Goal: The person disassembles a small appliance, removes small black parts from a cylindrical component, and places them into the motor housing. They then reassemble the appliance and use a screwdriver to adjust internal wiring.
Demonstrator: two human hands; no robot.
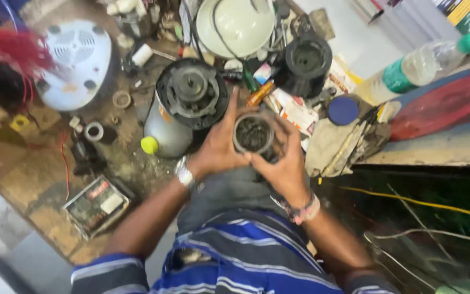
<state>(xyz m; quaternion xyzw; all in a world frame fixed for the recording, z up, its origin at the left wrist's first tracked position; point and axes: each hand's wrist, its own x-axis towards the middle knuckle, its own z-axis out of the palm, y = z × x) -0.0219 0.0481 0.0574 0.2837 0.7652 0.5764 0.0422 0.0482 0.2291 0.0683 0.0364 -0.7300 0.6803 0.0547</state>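
Along the left edge of the cluttered counter [39, 190], a white rounded appliance base [74, 62] is seen lying with its vented underside up, beside a tangle of red wires [12, 49]. Below it, a small ring [94, 131] and a flat rectangular meter-like box [97, 206] are found on the worn surface. Further right, a grey motor housing [183, 106] is laid on its side, with its dark round end and central coupling turned toward the camera and a yellow-green knob [149, 145] at its lower edge.

At the middle of the view, a small dark cylindrical cup [253, 134] with a metal rim is held just above the person's lap, close in front of the motor housing. It is gripped from both sides: the left hand [217, 147] is wrapped around its left wall, with one finger stretched up toward the housing, and the right hand [285, 160] is curled around its right wall and underside. A metal watch band is worn on the left wrist and a bracelet on the right. What lies inside the cup cannot be made out clearly.

Behind the hands, a white domed lid [237, 24] and a black jar base [304, 62] are set. To the right, a blue round cap [342, 110] rests on a crumpled cloth [333, 144], and a clear plastic bottle [417, 68] with a green cap is laid on its side near a red disc [444, 103].
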